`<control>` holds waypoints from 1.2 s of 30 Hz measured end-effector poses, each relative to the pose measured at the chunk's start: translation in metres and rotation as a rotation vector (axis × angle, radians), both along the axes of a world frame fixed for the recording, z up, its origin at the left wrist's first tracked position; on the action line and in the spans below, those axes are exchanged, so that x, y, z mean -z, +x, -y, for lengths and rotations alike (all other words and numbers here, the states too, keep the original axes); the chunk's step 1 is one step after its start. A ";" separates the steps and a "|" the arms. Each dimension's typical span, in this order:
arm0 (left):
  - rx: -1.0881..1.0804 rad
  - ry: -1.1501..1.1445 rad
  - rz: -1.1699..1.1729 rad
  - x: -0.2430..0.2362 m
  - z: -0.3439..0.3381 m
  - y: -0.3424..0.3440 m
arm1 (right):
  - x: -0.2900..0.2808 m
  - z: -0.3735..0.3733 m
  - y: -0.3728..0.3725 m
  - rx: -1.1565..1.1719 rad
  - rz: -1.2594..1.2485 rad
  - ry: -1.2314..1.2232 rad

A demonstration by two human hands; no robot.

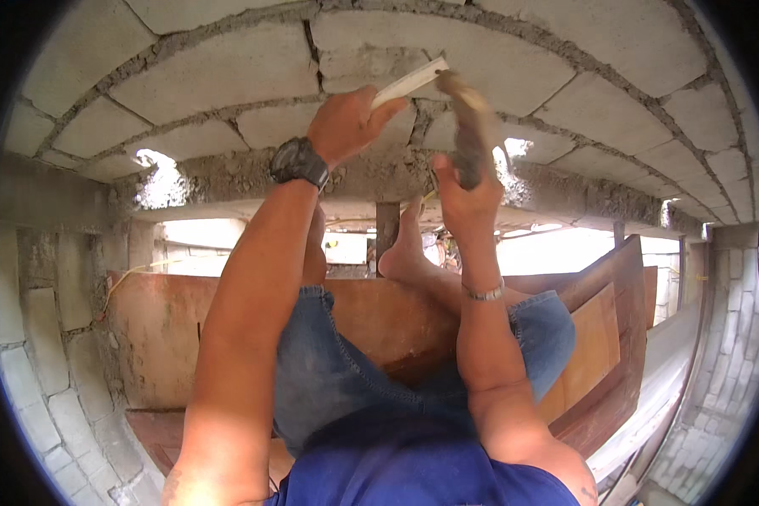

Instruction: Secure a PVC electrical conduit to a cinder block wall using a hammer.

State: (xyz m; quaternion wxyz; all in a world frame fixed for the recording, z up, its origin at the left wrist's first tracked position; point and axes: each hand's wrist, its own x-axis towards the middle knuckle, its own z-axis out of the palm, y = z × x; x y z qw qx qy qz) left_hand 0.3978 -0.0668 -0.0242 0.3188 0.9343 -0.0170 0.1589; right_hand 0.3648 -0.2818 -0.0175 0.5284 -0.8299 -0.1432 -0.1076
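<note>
In front of the block wall my left hand [351, 126] is closed round the lower end of a pale, flat strip [413, 82], which looks like wood. The strip slants up to the right. My right hand [471, 196] grips a dark-handled tool [471, 135], smeared by motion, so its kind is unclear. The tool's upper end is close to the strip's far end; whether they touch I cannot tell. A black wristwatch [299, 162] is on my left wrist, a metal bracelet [487, 293] on the right.
The grey block wall [211, 67] with rough mortar joints curves across the top. Bright gaps [162, 179] open along its lower beam. Below are brown wooden boards [160, 337] and a panelled wooden piece [607, 337]. My bare foot [406, 244] rests near a post [387, 228].
</note>
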 end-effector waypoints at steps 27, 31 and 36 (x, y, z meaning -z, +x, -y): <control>-0.145 0.049 -0.055 -0.028 0.043 -0.004 | -0.036 0.008 0.003 -0.032 0.103 0.633; -0.132 0.050 0.012 -0.022 0.044 0.000 | 0.024 -0.009 0.053 0.057 -0.352 0.147; -0.159 0.035 -0.063 -0.029 0.042 -0.008 | -0.029 0.020 0.017 -0.079 -0.145 0.410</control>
